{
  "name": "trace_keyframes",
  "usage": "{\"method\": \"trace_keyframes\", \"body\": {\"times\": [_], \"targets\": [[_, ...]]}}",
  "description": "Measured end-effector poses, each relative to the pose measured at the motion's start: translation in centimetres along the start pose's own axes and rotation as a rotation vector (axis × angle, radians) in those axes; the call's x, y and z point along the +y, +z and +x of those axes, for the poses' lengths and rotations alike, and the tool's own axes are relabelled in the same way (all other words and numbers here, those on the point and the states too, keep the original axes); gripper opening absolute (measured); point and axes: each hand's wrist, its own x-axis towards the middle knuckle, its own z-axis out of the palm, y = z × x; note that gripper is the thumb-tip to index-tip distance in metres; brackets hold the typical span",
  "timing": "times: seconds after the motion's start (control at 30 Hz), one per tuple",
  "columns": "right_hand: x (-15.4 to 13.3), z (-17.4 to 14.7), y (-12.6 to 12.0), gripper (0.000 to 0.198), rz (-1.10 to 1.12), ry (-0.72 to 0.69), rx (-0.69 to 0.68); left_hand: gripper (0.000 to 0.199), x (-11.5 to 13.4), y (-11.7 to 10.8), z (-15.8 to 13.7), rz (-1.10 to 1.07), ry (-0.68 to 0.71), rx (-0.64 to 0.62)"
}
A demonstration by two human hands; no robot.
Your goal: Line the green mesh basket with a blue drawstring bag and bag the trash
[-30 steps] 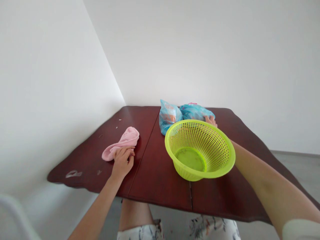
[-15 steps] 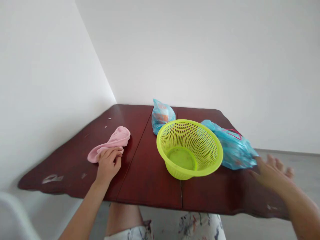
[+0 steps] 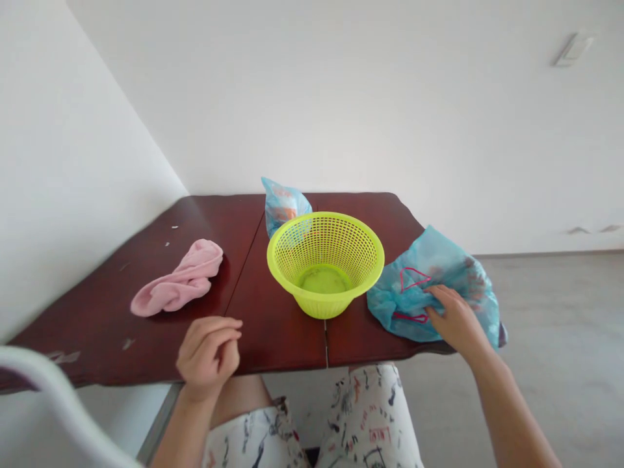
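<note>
My right hand [image 3: 455,318] grips the crumpled blue plastic bag [image 3: 439,257] at the table's right edge, its fingers closed on the film. Red drawstrings show on the bag, and what lies inside is blurred by the film. Over the front edge of the table, my left hand [image 3: 208,356] is raised with its fingers curled in and nothing visible in them. Beyond that hand a pink cloth [image 3: 178,281] lies crumpled on the wood. A yellow-green plastic colander [image 3: 325,302] stands upright between the hands, with only its bare bottom showing inside.
Behind the colander, a second blue plastic bag [image 3: 285,207] holds something partly orange. The dark red wooden table [image 3: 263,344] has seams across its top. A white curved rail [image 3: 58,396] crosses the lower left. White walls stand behind and to the left.
My left hand has left the pink cloth and drawn back toward me. My right hand has moved onto the right blue bag and gripped it; the bag now lies turned and spread. The view has shifted right.
</note>
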Motion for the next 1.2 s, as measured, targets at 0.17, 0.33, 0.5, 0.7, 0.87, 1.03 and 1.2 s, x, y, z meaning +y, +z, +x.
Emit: {"method": "trace_keyframes", "body": {"times": [0.17,0.33,0.5,0.7,0.87,1.03,1.2], "targets": [[-4.0,-0.7,-1.2,0.035,0.119,-0.095,0.037,0.03,10.9,4.4,0.0,-0.489,-0.102,-0.288],[-10.0,-0.9,-3.9,0.046,0.166,-0.266,0.046,0.061,15.9,10.0,0.9,-0.768,-0.576,-0.599],[-17.0,-3.3,-3.6,0.054,0.166,-0.311,0.215,0.02,16.8,14.1,1.2,-0.799,-0.732,-0.517],[-18.4,-5.3,-0.3,0.02,0.153,-0.272,0.272,0.017,16.5,13.7,0.5,-0.812,-0.737,-0.411],[-17.1,-4.9,-1.5,0.015,0.189,-0.237,0.259,0.024,14.7,12.5,-0.5,-0.755,-0.71,-0.34],[-18.3,-4.7,-0.8,0.025,0.153,-0.254,0.113,0.017,14.8,12.2,-0.6,-0.796,-0.732,-0.341],[-18.3,-4.4,0.4,0.019,0.177,-0.238,0.12,0.013,14.3,11.6,-2.2,-0.764,-0.771,-0.293]]}}
